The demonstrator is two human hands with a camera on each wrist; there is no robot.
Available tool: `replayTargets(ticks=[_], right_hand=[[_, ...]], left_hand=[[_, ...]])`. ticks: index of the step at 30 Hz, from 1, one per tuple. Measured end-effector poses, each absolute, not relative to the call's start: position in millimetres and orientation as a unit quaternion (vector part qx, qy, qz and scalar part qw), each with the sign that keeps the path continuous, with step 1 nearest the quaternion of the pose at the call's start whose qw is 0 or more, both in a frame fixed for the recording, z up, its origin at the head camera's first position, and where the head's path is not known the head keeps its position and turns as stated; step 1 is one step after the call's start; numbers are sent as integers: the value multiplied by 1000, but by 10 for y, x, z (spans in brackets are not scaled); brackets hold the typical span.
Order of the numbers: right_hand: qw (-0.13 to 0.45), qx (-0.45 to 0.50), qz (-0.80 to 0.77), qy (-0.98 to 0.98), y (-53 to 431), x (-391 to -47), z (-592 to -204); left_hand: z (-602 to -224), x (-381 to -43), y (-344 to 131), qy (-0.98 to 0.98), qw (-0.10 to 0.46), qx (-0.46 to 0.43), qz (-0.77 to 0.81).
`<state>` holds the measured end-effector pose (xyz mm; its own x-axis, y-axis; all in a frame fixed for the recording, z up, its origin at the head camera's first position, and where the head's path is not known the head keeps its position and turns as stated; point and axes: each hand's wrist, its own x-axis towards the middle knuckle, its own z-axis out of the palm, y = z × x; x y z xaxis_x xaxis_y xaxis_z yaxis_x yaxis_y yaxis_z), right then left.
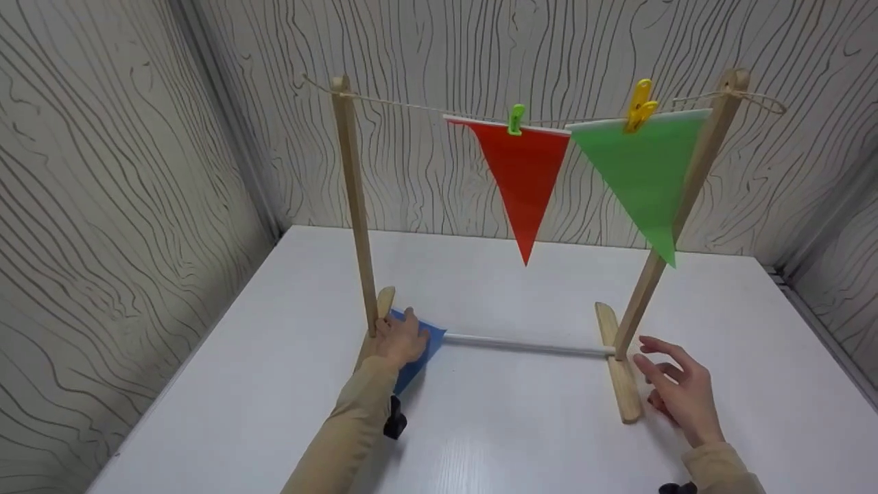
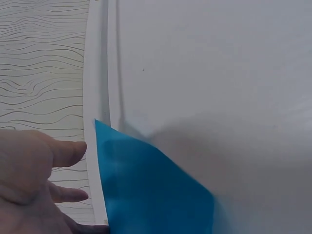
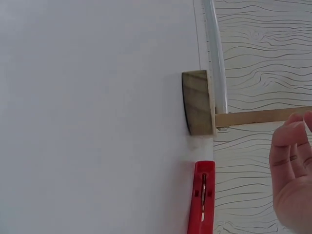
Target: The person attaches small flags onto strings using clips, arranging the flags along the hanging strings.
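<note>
Low at the left post, my left hand (image 1: 400, 339) is over a blue triangular pennant (image 1: 432, 343), overlapping it in the head view. In the left wrist view its fingers (image 2: 68, 152) are extended beside the pennant's edge, one fingertip right at that edge. My right hand (image 1: 682, 398) hovers right of the right post's foot, fingers loosely bent and nothing between them. A red clothespin (image 3: 202, 195) lies near this hand in the right wrist view. A red pennant (image 1: 525, 171) hangs from a string under a green clothespin (image 1: 516, 120); a green pennant (image 1: 641, 171) hangs under a yellow clothespin (image 1: 639, 106).
Two wooden posts (image 1: 357, 206) carry the string (image 1: 405, 104) on a white table (image 1: 507, 418). A white rod (image 1: 528, 342) joins their wooden feet (image 1: 623, 387) low down. Wood-grain patterned panels (image 1: 439, 41) stand behind and at the sides.
</note>
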<state>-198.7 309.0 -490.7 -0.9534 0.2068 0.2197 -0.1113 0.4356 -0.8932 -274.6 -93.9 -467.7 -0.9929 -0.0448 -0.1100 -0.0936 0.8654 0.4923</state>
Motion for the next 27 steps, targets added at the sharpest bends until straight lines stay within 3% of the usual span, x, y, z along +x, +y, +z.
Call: replayTargets(ticks=[6,17,27], right_hand=[[135,-57,515,-845,3231,-1983,-4921],[-40,-111,439,-891,3564,-2005,-4922],[-123,-106,420,-893,3737,-1979,-4972]], left_hand=[[-4741,-2764,-932,975,23,-38,216],[-4793,-2716,-965,980,-32,-3,197],[-4882,-2685,-1000,984,-112,36,132]])
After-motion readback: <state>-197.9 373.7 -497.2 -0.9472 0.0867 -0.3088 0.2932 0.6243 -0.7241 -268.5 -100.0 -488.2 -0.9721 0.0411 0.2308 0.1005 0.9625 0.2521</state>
